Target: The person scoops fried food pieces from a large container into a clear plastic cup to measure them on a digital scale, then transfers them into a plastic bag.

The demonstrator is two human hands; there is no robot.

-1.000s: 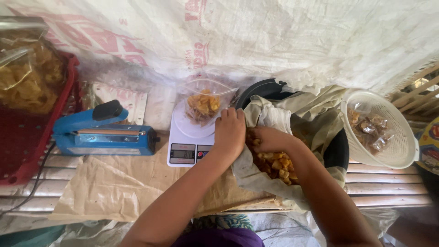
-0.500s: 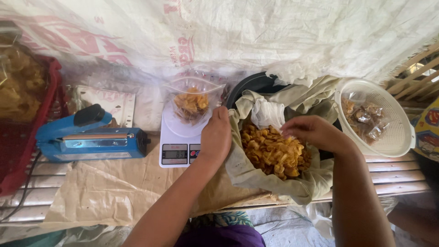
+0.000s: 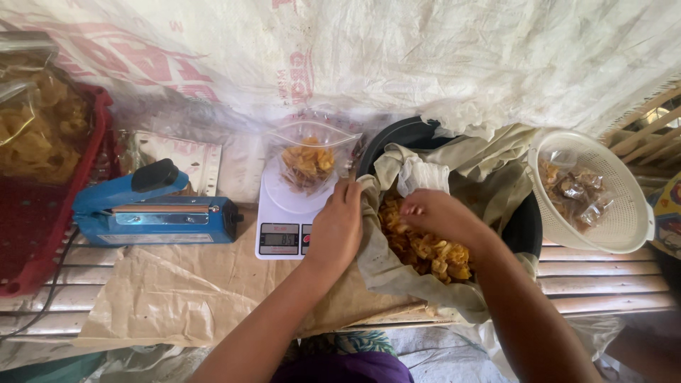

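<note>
Head view, right hand (image 3: 440, 215): curled shut in the yellow chips (image 3: 425, 248), inside the cloth-lined black tub (image 3: 525, 223)
Left hand (image 3: 337, 227): gripping the cloth's (image 3: 376, 262) edge
Clear bag (image 3: 308, 159): on the white scale (image 3: 280, 206), up-left of both hands, the left one nearer

One view only, and it's looking steeply down from the person's head onto a slatted bench (image 3: 610, 280), facing forward toward a white woven sheet (image 3: 440, 50) hanging at the far edge. It's sitting close: both forearms are entering from the bottom edge, the left hand (image 3: 337, 230) and right hand (image 3: 440, 216) landing near centre. A red basket (image 3: 42, 262) is getting cropped left, a white colander (image 3: 628, 220) right.
</note>
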